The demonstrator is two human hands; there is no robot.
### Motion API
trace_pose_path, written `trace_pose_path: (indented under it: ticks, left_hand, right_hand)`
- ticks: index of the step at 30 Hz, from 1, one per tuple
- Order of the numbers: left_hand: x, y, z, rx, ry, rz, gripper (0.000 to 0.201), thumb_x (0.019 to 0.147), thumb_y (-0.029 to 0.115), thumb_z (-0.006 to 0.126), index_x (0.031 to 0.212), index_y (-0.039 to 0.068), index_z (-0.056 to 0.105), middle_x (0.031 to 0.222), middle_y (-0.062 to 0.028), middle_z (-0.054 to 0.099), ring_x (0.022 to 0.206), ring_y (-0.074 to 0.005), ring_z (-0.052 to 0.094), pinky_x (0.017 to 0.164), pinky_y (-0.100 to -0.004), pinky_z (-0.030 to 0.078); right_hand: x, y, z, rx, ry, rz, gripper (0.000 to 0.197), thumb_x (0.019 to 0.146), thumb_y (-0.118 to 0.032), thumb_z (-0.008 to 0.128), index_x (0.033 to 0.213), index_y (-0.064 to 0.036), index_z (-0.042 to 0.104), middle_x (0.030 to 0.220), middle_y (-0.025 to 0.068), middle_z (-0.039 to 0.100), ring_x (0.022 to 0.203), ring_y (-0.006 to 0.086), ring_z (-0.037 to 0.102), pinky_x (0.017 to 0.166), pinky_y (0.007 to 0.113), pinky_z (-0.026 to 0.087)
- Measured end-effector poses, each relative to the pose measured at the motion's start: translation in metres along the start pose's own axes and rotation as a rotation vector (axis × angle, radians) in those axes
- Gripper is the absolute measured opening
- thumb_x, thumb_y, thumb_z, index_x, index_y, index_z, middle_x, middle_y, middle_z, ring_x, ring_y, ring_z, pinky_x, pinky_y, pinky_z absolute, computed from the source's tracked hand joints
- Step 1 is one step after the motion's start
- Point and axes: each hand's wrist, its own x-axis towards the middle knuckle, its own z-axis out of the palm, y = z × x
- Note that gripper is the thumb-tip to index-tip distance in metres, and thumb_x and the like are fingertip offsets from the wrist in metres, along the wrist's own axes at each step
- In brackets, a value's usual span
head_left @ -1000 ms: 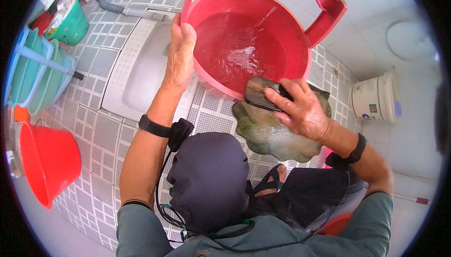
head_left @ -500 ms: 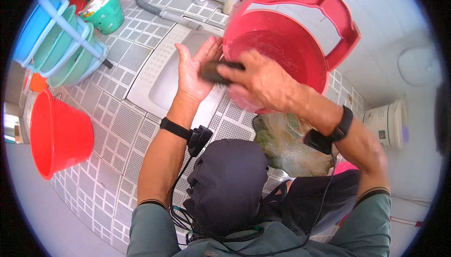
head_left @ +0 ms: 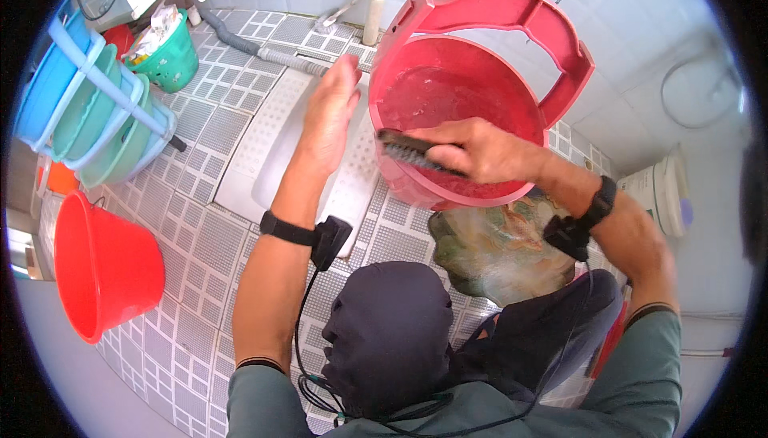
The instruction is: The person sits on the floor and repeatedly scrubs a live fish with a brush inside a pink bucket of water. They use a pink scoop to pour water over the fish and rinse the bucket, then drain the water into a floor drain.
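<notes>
My right hand point(head_left: 478, 152) grips a dark scrubbing brush point(head_left: 400, 144) by one end, its grey bristles facing down and toward me. The brush is held over the near left rim of a large pink bucket point(head_left: 384, 110) with water inside. To the left, my left hand point(head_left: 326, 118) is raised edge-on above a squat toilet point(head_left: 248, 146), fingers stretched out and nothing in it. A gap separates that hand from the brush. Below my right forearm, a wet green and brown patterned mat point(head_left: 500, 258) lies on the floor.
At the left stand a red bucket point(head_left: 120, 270), a rack of blue and green basins point(head_left: 96, 110) and a green bin point(head_left: 172, 62). A grey hose point(head_left: 240, 42) runs behind the toilet near a pipe point(head_left: 378, 6). A white tub point(head_left: 656, 194) sits by the right wall.
The brush has left my left palm and moved right to the bucket rim. My left hand has turned from palm-up to edge-on. The view has shifted slightly.
</notes>
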Motion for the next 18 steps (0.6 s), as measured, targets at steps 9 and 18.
trace_pose_path:
  ticks: [9, 18]
  left_hand:
    - [0.081, 0.003, 0.047, 0.650, -0.058, 0.327, 0.071, 0.078, 0.057, 0.073, 0.112, -0.005, 0.059, 0.099, -0.0174, 0.067, 0.093, -0.0256, 0.064, 0.084, -0.0350, 0.049]
    - [0.079, -0.016, 0.045, 0.583, 0.001, 0.383, 0.057, 0.084, 0.054, 0.069, 0.092, -0.001, 0.058, 0.082, -0.0084, 0.060, 0.078, -0.0160, 0.056, 0.072, -0.0303, 0.047]
  right_hand:
    - [-0.010, 0.041, -0.018, -0.603, -1.056, 0.168, 0.037, 0.096, -0.024, 0.039, 0.097, 0.0050, 0.061, 0.096, 0.0273, 0.066, 0.081, 0.0448, 0.060, 0.076, 0.049, 0.050]
    - [0.146, 0.073, 0.022, 1.107, 0.283, 0.736, 0.029, 0.095, -0.039, 0.048, 0.090, -0.0138, 0.061, 0.079, 0.0057, 0.063, 0.072, 0.0212, 0.062, 0.059, 0.045, 0.052]
